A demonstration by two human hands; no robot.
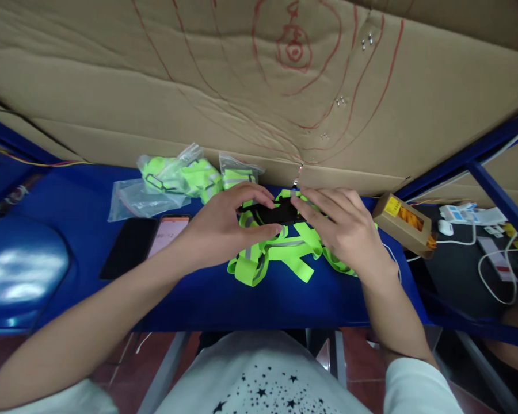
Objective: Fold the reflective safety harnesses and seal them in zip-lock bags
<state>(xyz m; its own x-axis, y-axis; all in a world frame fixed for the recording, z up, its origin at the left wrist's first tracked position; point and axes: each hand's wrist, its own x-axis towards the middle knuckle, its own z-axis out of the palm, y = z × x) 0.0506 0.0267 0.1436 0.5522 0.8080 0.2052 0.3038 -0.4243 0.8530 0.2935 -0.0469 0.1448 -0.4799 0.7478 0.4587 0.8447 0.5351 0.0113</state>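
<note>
A neon yellow-green reflective strap vest (285,250) lies bunched on the blue table (224,299) in front of me. Both hands rest on its upper part, around a black band (276,214) at its top. My left hand (224,224) pinches the left end of the black band between thumb and fingers. My right hand (345,230) lies on the right side, fingers pressed down on the band and straps. What lies under the right palm is hidden.
Clear plastic bags (172,178) with folded neon vests sit at the back left against a cardboard wall (259,86). A black phone (129,247) and a lit phone (170,233) lie left. A small cardboard box (406,224) stands right, beside chargers and cables (479,230).
</note>
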